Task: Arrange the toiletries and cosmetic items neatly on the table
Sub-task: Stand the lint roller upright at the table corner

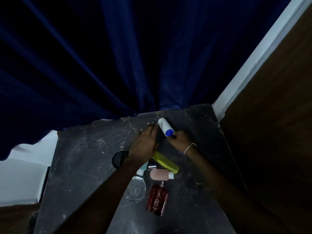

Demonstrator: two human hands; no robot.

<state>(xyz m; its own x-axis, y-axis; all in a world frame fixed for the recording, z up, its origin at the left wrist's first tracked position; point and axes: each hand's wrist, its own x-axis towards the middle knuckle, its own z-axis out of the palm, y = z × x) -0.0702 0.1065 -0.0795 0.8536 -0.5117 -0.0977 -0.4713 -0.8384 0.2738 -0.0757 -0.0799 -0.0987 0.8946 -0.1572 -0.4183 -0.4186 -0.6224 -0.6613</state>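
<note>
A white bottle with a blue cap stands near the far edge of the dark marble table. My right hand grips it at the blue cap. My left hand lies flat on the table just left of the bottle, fingers stretched out and holding nothing. Closer to me lie a yellow-green comb, a pink bottle with a white cap, a red perfume bottle, a clear glass bottle, a teal-and-white tube and a round black compact, partly hidden by my left forearm.
A dark blue curtain hangs right behind the table's far edge. A white wall strip and a brown wooden panel close off the right side. White furniture sits to the left, lower than the table.
</note>
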